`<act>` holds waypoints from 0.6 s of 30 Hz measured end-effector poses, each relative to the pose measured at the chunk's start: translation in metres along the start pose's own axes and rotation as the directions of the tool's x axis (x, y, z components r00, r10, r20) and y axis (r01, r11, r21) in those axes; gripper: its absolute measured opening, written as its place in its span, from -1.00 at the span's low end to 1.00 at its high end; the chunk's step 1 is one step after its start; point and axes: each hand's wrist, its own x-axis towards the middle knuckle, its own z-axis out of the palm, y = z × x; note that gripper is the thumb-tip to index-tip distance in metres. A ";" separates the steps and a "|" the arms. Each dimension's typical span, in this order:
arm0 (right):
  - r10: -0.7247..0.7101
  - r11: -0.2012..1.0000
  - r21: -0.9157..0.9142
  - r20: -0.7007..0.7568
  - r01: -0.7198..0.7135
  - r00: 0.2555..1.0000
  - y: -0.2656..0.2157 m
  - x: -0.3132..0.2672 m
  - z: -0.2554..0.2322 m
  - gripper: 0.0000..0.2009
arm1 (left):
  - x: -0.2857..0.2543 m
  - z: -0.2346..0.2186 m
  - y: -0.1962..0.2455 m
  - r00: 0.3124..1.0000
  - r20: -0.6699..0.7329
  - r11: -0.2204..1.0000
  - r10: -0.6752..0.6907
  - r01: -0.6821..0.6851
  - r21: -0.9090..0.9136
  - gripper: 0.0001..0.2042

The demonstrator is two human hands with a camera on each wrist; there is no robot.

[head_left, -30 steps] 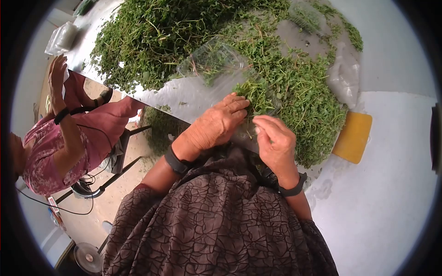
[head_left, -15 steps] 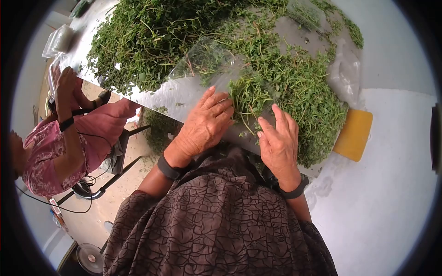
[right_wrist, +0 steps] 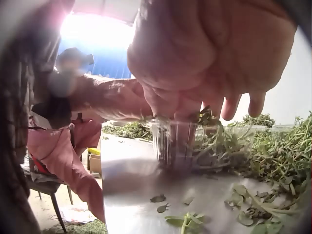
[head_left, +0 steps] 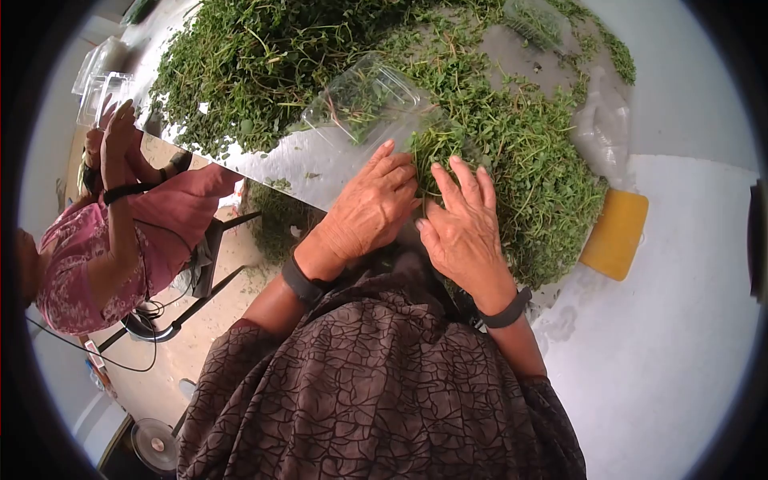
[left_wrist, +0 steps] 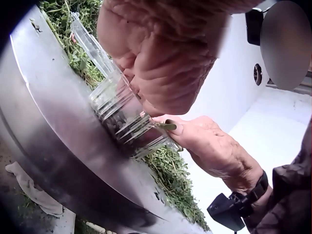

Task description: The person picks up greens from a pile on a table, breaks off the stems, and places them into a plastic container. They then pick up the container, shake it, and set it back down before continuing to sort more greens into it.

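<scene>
right hand (head_left: pixel 468 232): spread over greens (head_left: pixel 434 147) | left hand (head_left: pixel 364 210): cannot tell | clear lid (head_left: pixel 364 104) beyond | yellow slab (head_left: pixel 616 234) beside pile (head_left: pixel 552 192)

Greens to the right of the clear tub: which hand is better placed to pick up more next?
Right, I'd judge. The right hand is right beside that pile of greens, while the left hand is at the far side of the clear tub and would likely have to cross over.

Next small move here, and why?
I'd have the right hand tuck the stray stem into the box: it pokes over the rim beside that hand's thumb, and the lid is open, so closing now might trap it.
</scene>
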 end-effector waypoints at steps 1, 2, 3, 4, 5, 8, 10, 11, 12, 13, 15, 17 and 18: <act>-0.001 1.000 0.010 0.017 0.000 1.000 0.001 0.001 0.003 -0.71 | 0.000 0.001 -0.001 1.000 -0.001 1.000 0.000 0.000 0.000 -0.74; -0.002 1.000 0.021 0.034 0.002 0.999 0.001 0.003 0.004 -0.72 | 0.000 0.001 -0.002 1.000 -0.009 1.000 -0.005 0.005 -0.027 -0.74; -0.004 1.000 0.020 0.008 0.004 1.000 0.000 0.004 0.001 -0.74 | -0.001 0.001 -0.003 1.000 -0.017 0.998 -0.012 0.011 -0.054 -0.75; -0.005 1.000 0.022 0.011 0.005 1.000 0.002 0.003 0.000 -0.74 | -0.003 -0.001 -0.003 1.000 -0.016 0.998 -0.015 0.015 -0.055 -0.75; 0.009 0.998 0.061 -0.070 -0.004 0.997 0.006 0.001 -0.002 -0.75 | -0.004 -0.004 -0.004 0.999 -0.032 0.997 -0.016 0.013 -0.081 -0.75; 0.093 0.992 0.100 -0.175 -0.077 0.980 0.012 -0.008 -0.016 -0.78 | -0.013 -0.010 -0.006 0.994 -0.107 0.992 -0.030 0.017 -0.125 -0.73; 0.127 0.989 0.104 -0.193 -0.108 0.973 0.017 -0.017 -0.018 -0.76 | -0.019 -0.012 -0.006 0.985 -0.165 0.990 -0.043 0.020 -0.141 -0.72; 0.128 0.989 0.101 -0.194 -0.109 0.973 0.016 -0.021 -0.018 -0.76 | -0.022 -0.012 -0.005 0.981 -0.183 0.990 -0.060 0.034 -0.139 -0.71; 0.118 0.990 0.100 -0.185 -0.101 0.976 0.014 -0.024 -0.019 -0.75 | -0.024 -0.012 -0.005 0.976 -0.202 0.990 -0.075 0.048 -0.136 -0.71; 0.108 0.991 0.098 -0.177 -0.091 0.978 0.013 -0.026 -0.020 -0.74 | -0.025 -0.012 -0.003 0.976 -0.205 0.990 -0.071 0.044 -0.135 -0.71; 0.093 0.991 0.113 -0.164 -0.075 0.982 0.006 -0.029 -0.018 -0.69 | -0.026 -0.013 -0.001 0.982 -0.186 0.989 -0.031 0.004 -0.146 -0.68; 0.057 0.994 0.103 -0.168 -0.040 0.984 -0.001 -0.027 -0.015 -0.65 | -0.025 -0.009 0.002 0.983 -0.180 0.988 -0.025 -0.003 -0.156 -0.67; 0.047 0.995 0.095 -0.164 -0.032 0.985 -0.005 -0.025 -0.015 -0.67 | -0.023 -0.006 0.003 0.985 -0.172 0.986 -0.023 -0.006 -0.168 -0.65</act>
